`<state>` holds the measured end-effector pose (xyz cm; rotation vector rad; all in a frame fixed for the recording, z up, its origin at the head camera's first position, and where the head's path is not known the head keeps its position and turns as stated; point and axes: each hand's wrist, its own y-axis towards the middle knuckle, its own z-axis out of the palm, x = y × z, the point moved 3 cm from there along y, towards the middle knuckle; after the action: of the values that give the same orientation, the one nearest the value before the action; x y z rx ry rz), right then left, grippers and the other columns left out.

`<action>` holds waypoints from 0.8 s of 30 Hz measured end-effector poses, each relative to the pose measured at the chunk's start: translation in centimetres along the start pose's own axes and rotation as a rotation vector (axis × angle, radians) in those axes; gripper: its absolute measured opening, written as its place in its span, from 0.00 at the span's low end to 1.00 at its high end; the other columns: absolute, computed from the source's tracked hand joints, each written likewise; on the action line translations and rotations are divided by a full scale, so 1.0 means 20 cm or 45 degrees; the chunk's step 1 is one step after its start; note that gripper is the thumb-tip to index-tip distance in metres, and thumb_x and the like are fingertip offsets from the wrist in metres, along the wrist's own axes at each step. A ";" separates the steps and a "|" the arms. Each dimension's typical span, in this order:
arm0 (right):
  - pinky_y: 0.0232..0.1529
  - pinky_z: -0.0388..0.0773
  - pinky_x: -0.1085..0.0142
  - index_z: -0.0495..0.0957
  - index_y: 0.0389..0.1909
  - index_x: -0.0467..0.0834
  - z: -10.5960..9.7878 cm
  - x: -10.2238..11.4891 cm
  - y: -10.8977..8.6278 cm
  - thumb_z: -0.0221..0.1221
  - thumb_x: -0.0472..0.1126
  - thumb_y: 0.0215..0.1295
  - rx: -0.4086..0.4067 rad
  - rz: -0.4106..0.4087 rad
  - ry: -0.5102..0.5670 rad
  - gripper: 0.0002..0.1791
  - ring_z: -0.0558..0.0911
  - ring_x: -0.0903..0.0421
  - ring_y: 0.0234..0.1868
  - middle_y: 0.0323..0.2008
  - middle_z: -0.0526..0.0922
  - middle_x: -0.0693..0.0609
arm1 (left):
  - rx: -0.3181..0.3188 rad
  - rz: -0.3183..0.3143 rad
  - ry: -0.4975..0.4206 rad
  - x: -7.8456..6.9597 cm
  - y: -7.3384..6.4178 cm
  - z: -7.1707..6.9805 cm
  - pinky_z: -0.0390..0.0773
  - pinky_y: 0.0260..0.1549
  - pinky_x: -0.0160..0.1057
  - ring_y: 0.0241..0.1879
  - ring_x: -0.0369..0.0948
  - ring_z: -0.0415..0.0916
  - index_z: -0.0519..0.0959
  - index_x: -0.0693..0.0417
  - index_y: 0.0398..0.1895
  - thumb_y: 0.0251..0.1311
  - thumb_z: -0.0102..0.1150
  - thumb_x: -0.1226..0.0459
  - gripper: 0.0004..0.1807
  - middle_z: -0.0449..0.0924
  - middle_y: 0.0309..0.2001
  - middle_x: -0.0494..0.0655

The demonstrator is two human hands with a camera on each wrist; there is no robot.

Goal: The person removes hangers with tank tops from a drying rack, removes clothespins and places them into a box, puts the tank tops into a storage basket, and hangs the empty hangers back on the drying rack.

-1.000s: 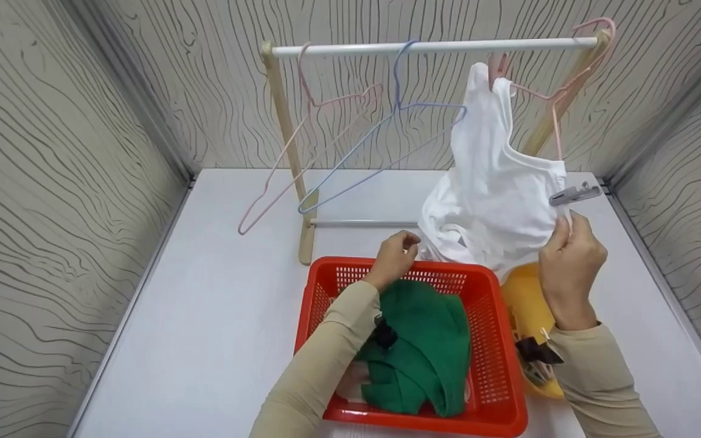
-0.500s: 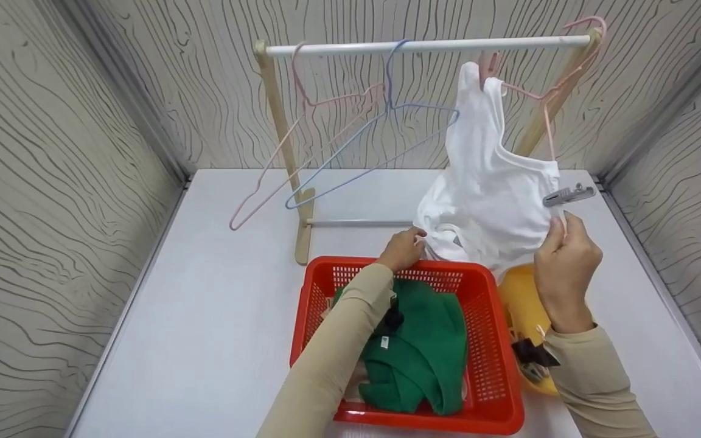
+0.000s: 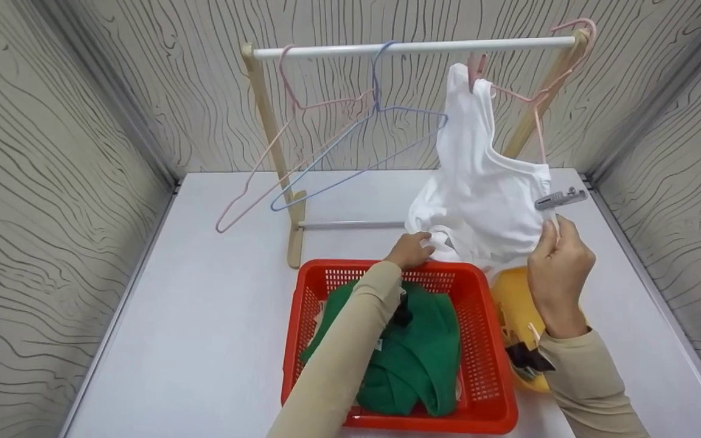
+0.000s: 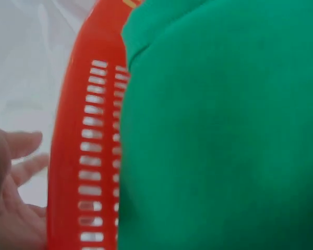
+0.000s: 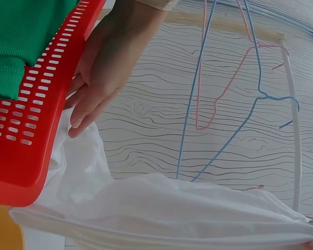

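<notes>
A white tank top [image 3: 472, 188] hangs from a pink hanger [image 3: 540, 96]. A pink clothespin [image 3: 477, 72] grips one shoulder strap, and a grey clothespin [image 3: 560, 198] is clamped at the other strap. Just below the grey one, my right hand [image 3: 560, 277] pinches the tank top's edge between thumb and fingers. My left hand [image 3: 410, 250] is at the garment's lower left, behind the basket rim. In the left wrist view its thumb and fingers stand apart; in the right wrist view its loosely extended fingers [image 5: 91, 107] overlap the white cloth.
A red basket [image 3: 338, 264] holding green clothing [image 3: 429, 347] stands in front. Right of it is a yellow container [image 3: 518, 289] with clothespins, partly hidden. A blue hanger [image 3: 376, 79] and another pink hanger [image 3: 329, 102] hang from the rack's white bar [image 3: 435, 46].
My left hand has moved slightly right along the tank top's lower edge, and its fingers have loosened. My right hand keeps its pinch. The whole head view has shifted a little.
</notes>
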<state>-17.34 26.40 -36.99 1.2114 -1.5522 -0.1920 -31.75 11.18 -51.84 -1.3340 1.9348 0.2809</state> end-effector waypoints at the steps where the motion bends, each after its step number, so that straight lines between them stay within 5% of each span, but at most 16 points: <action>1: 0.34 0.60 0.85 0.77 0.41 0.22 0.00 0.00 0.00 0.50 0.32 0.69 0.000 -0.002 0.001 0.14 0.82 0.34 0.33 0.35 0.84 0.27 | 0.008 -0.006 0.006 0.01 0.02 0.01 0.66 0.69 0.42 0.69 0.49 0.66 0.69 0.54 0.67 0.68 0.49 0.59 0.25 0.72 0.66 0.55; 6: 0.34 0.56 0.87 0.77 0.42 0.22 -0.01 0.01 -0.01 0.50 0.31 0.69 0.006 0.007 0.005 0.14 0.82 0.36 0.32 0.35 0.84 0.27 | -0.004 0.009 -0.009 0.14 0.21 0.14 0.70 0.65 0.39 0.66 0.44 0.70 0.70 0.56 0.66 0.65 0.51 0.49 0.30 0.73 0.65 0.51; 8: 0.33 0.56 0.87 0.77 0.42 0.22 -0.01 0.01 -0.01 0.50 0.31 0.69 0.007 0.011 0.001 0.14 0.81 0.37 0.31 0.35 0.84 0.27 | -0.014 0.015 -0.055 0.16 0.24 0.16 0.72 0.63 0.38 0.64 0.44 0.72 0.71 0.58 0.64 0.64 0.52 0.47 0.31 0.75 0.64 0.51; 10: 0.33 0.56 0.87 0.77 0.42 0.22 -0.01 0.00 -0.01 0.50 0.31 0.69 0.008 0.015 0.000 0.14 0.81 0.37 0.31 0.35 0.84 0.27 | -0.018 -0.001 -0.159 0.14 0.20 0.15 0.73 0.62 0.39 0.63 0.45 0.73 0.72 0.60 0.63 0.65 0.52 0.52 0.28 0.75 0.63 0.53; 12: 0.33 0.58 0.85 0.77 0.42 0.22 -0.02 0.00 -0.01 0.50 0.31 0.69 0.002 0.016 -0.003 0.14 0.82 0.36 0.32 0.35 0.84 0.27 | -0.004 -0.065 -0.277 0.04 0.09 0.08 0.70 0.66 0.41 0.66 0.46 0.70 0.70 0.63 0.64 0.66 0.52 0.58 0.26 0.73 0.65 0.55; 16: 0.33 0.63 0.80 0.77 0.42 0.23 -0.02 -0.01 0.00 0.50 0.32 0.69 -0.018 0.023 -0.012 0.14 0.83 0.33 0.34 0.35 0.84 0.27 | -0.051 -0.017 -0.410 -0.06 -0.03 0.02 0.69 0.66 0.41 0.67 0.48 0.69 0.69 0.67 0.64 0.67 0.48 0.64 0.24 0.70 0.67 0.58; 19: 0.33 0.71 0.66 0.77 0.42 0.23 -0.02 -0.02 0.00 0.49 0.33 0.70 -0.028 0.025 -0.027 0.15 0.83 0.32 0.33 0.33 0.84 0.27 | -0.052 0.048 -0.448 -0.08 -0.05 0.00 0.72 0.63 0.40 0.64 0.48 0.71 0.69 0.66 0.64 0.67 0.50 0.63 0.24 0.70 0.66 0.58; 24: 0.36 0.72 0.44 0.77 0.42 0.22 -0.03 -0.03 0.00 0.49 0.33 0.70 -0.046 0.031 -0.028 0.15 0.82 0.29 0.34 0.34 0.83 0.25 | -0.053 0.081 -0.528 -0.08 -0.06 -0.01 0.72 0.39 0.30 0.38 0.40 0.73 0.69 0.64 0.65 0.68 0.52 0.62 0.25 0.77 0.51 0.61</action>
<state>-16.98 27.09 -37.14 1.1652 -1.5753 -0.2178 -30.44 11.68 -50.37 -1.1349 1.6284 0.5838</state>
